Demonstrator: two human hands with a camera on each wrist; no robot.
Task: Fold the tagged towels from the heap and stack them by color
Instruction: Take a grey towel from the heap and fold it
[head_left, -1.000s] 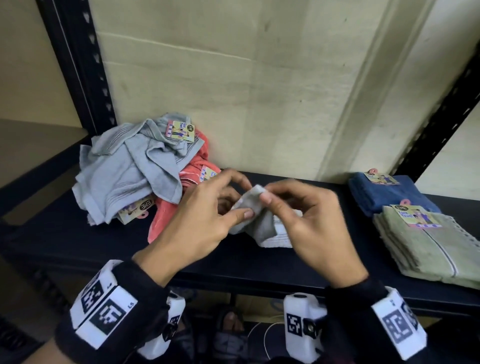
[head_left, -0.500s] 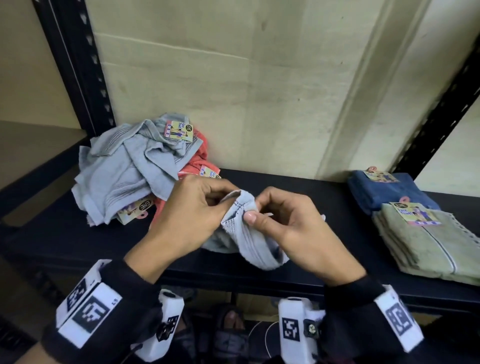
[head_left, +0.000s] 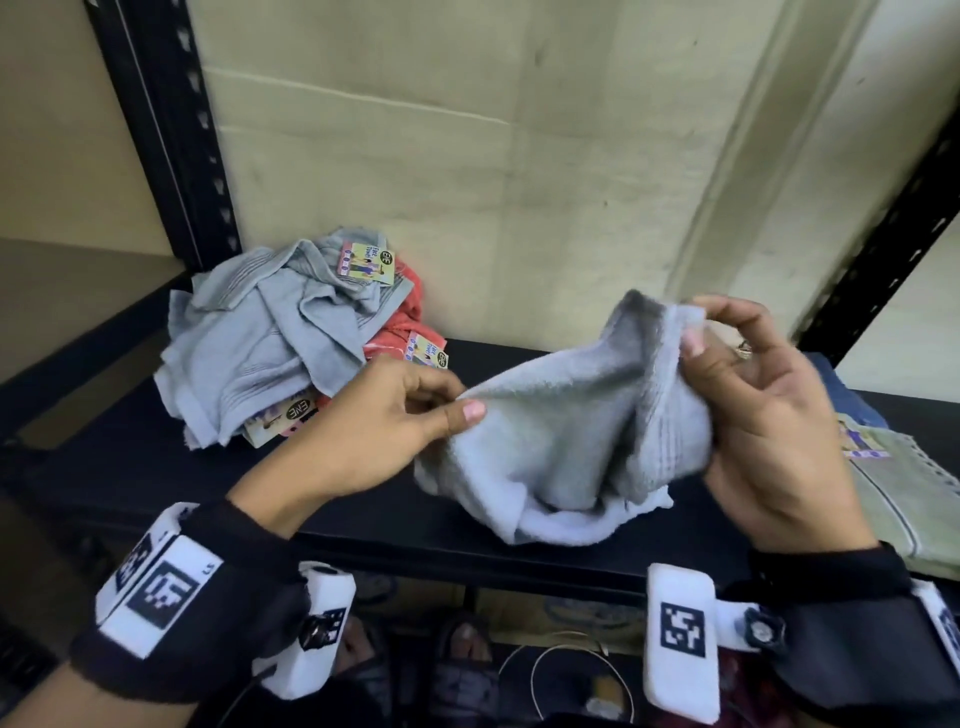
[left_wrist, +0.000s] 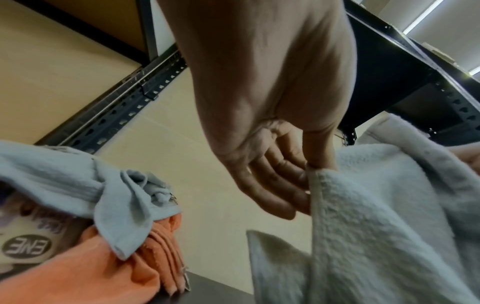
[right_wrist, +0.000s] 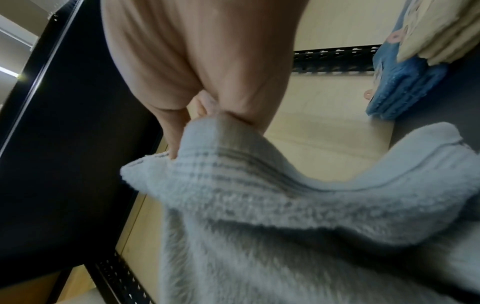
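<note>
A light grey towel (head_left: 561, 431) hangs spread between my two hands above the black shelf (head_left: 156, 467). My left hand (head_left: 395, 421) pinches its left edge between thumb and fingers; the left wrist view shows the towel (left_wrist: 376, 226) and the fingers (left_wrist: 280, 185) on its hem. My right hand (head_left: 748, 405) pinches the raised right corner, where the right wrist view shows the striped border of the towel (right_wrist: 259, 185). The heap (head_left: 270, 338) of grey and coral towels with paper tags lies at the back left.
Folded towels lie at the right: a blue towel (right_wrist: 405, 82) behind and a green towel (head_left: 914, 493) with a tag in front. Black slotted uprights (head_left: 166, 130) frame the shelf, with a beige wall behind. Sandalled feet and a cable show below the shelf.
My hands have moved apart, the right one up and to the right, and the bunched grey towel has opened out between them.
</note>
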